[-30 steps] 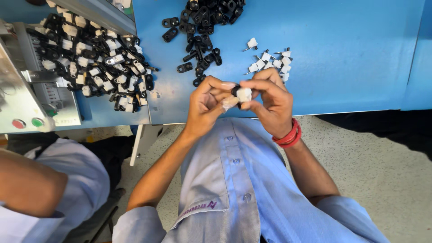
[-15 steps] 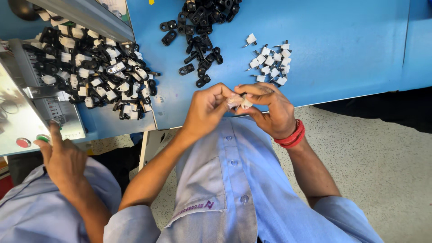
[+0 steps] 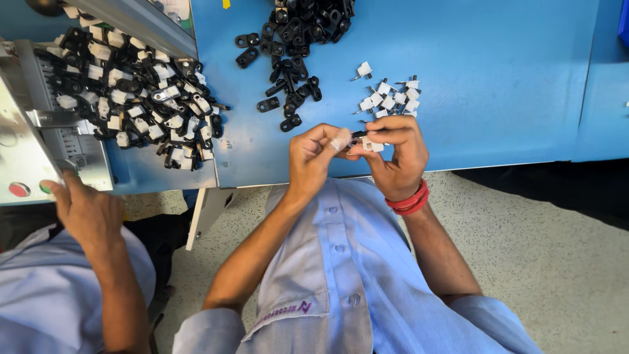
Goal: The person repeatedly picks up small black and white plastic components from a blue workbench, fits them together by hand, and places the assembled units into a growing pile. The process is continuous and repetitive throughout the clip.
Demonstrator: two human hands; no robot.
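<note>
Head view: left hand and right hand pinched together on small white part and black clip, above bench edge; clip lies roughly crosswise between fingertips, right hand nearer white pile.

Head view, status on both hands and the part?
Left hand and right hand pinch one small black-and-white part together. White parts and black clips on blue table. Co-worker's hand far aside, clear.

Small white plastic part with thin metal pin, pinched at fingertips, partly hidden. Short black piece pressed against it at 10 o'clock, lying roughly level. Both held above blue table's near edge.
</note>
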